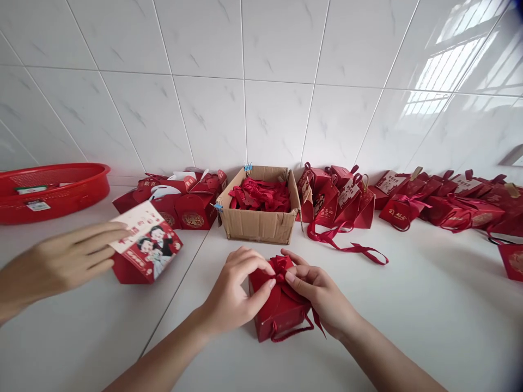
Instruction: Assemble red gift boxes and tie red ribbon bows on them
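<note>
In front of me on the white table sits a red gift box (272, 313) with a twisted cord handle hanging at its near side. A red ribbon bow (281, 265) lies on top of it. My left hand (239, 288) pinches the bow's left side between thumb and index finger. From the right, my right hand (321, 294) grips the bow with thumb and fingers, and a ribbon tail hangs below it. The fingertips of both hands nearly meet at the knot, whose details are partly hidden.
At left another person's hand (77, 253) holds a red box with a printed couple (153, 245). Behind stand a cardboard box (257, 226) of red ribbons, a red plastic basket (81, 190), several red gift boxes (196, 209) and more on the right. A loose ribbon (347, 246) lies nearby.
</note>
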The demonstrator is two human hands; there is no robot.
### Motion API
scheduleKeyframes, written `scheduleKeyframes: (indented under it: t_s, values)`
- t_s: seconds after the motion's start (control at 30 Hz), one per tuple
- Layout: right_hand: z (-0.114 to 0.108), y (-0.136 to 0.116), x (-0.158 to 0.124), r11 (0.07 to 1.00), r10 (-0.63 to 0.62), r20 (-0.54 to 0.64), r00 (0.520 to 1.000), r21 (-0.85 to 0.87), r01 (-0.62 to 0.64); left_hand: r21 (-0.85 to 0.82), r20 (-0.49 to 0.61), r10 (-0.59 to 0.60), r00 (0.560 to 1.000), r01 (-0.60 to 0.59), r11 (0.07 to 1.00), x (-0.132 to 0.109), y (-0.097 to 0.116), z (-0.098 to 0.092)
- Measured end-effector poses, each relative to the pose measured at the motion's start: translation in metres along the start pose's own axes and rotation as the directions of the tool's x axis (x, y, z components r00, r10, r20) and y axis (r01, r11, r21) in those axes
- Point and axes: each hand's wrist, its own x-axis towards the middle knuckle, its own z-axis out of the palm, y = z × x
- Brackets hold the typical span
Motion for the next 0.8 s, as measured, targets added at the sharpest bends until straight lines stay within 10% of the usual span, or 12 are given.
scheduleKeyframes:
  t_s: [0.37,0.8]
  values:
    - [-0.008,-0.004,0.001,0.991,0.024,-0.030,0.999,-0.130,-0.028,-0.064,0.057,-0.023,0.998,0.027,0.998,0.001,-0.005,-0.002]
    - [-0.020,0.001,0.015,0.779,-0.345,0.067,0.936,-0.536,0.326,-0.106,0.308,-0.043,0.950,0.079,0.991,0.007,-0.003,-0.018]
